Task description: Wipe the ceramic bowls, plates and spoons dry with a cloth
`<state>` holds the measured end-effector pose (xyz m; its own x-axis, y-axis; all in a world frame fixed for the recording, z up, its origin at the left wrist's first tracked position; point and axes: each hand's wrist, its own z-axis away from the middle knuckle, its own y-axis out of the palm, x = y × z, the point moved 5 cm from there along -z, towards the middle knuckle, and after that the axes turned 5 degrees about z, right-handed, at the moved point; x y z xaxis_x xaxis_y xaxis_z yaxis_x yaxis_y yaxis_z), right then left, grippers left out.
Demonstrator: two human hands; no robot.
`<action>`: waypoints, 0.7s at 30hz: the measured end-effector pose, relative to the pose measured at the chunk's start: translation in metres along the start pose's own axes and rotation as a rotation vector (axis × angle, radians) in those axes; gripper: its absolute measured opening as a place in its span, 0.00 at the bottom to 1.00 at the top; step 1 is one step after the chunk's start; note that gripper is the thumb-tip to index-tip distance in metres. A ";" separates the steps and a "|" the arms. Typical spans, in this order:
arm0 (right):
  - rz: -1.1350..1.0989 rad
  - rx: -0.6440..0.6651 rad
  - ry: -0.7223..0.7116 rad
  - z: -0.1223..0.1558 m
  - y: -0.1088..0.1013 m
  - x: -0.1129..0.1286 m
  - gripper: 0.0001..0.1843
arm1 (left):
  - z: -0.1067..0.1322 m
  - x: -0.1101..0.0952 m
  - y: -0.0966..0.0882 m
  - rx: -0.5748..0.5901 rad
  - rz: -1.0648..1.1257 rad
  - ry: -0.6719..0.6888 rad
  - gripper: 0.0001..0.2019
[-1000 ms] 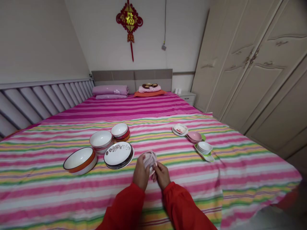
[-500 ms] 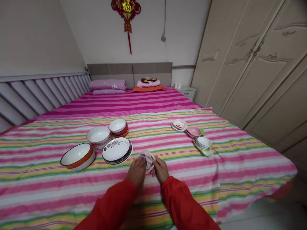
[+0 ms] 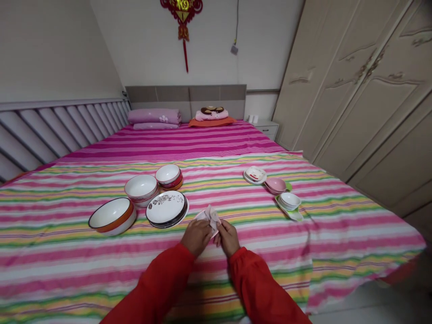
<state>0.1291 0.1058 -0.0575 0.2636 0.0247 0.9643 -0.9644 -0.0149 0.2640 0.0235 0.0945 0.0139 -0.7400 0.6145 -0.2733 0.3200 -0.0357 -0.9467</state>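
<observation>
Above the striped cover, at the middle front, my right hand (image 3: 228, 236) grips the rim of a small pale pink dish (image 3: 218, 229). Bunched over the dish is a pale cloth (image 3: 212, 215), pressed there by the curled fingers of my left hand (image 3: 197, 236). Both hands hide most of the dish, so its full shape does not show. Just to the left lies a stack of white plates (image 3: 167, 208) with dark rims and a flower pattern.
Left, a big orange-banded bowl (image 3: 113, 218), stacked white bowls (image 3: 141, 186) and red-sided bowls (image 3: 168, 174) stand on the bed. Right are small square dishes (image 3: 255, 173), pink bowls (image 3: 276, 184) and small white bowls (image 3: 289, 200) on a green-white dish (image 3: 295, 215). A wardrobe (image 3: 364, 103) flanks the bed.
My left hand has shifted the cloth within the dish, and the cloth now bunches up higher near the far rim. The view has moved slightly; the other dishes stay put.
</observation>
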 end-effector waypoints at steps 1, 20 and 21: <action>0.002 0.003 -0.001 0.000 0.000 0.000 0.21 | 0.003 0.002 -0.004 0.056 -0.029 0.008 0.09; 0.010 -0.017 -0.005 0.002 -0.001 0.001 0.22 | 0.018 -0.002 0.010 0.056 0.039 0.018 0.16; 0.012 -0.017 0.000 0.002 0.000 0.001 0.23 | 0.023 0.001 0.007 0.082 0.025 0.038 0.16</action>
<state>0.1297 0.1041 -0.0569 0.2517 0.0249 0.9675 -0.9678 0.0021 0.2517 0.0111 0.0767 0.0033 -0.7088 0.6420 -0.2923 0.2875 -0.1155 -0.9508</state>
